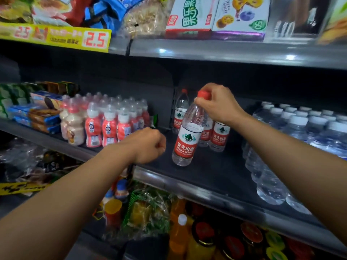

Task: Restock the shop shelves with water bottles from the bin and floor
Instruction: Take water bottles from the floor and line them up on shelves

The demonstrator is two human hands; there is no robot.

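Observation:
My right hand grips the red cap of a clear water bottle with a red label. The bottle is tilted, and its base touches or hangs just above the dark middle shelf. Behind it several matching red-label bottles stand upright near the shelf's back. One more stands against the divider. My left hand hovers over the shelf's front edge, left of the bottle, its fingers curled and holding nothing.
White-capped water bottles fill the shelf's right side. Small pink drink bottles and biscuit packs sit to the left. Snack boxes line the upper shelf. Juice bottles and bagged goods fill the shelf below.

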